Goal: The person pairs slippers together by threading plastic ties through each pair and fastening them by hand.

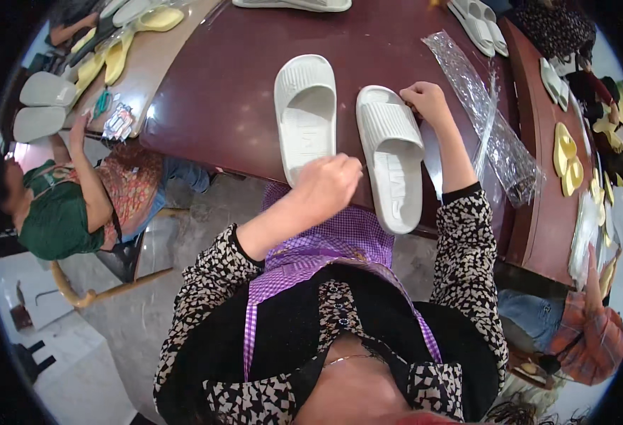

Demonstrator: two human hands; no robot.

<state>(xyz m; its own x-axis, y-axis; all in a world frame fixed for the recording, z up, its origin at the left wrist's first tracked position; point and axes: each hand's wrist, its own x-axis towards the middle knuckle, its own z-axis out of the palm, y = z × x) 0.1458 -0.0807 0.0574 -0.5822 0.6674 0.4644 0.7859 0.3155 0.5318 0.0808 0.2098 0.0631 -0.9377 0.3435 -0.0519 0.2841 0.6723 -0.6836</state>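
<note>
Slippers [306,117], white, ribbed, moulded, at the maroon table's [212,106] near edge
Likely light, springy; take the straps [391,125]. Left hand [328,185], right hand [427,104] curled narrow; grip unclear.

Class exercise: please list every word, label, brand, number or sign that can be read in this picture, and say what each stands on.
Left pale slipper: faint raised lettering on the footbed, not quoted here.
Right pale slipper: raised lettering on the footbed, also not quoted.
Shiny patterned item at far left: too small and blurred to tell whether it bears print.
</note>
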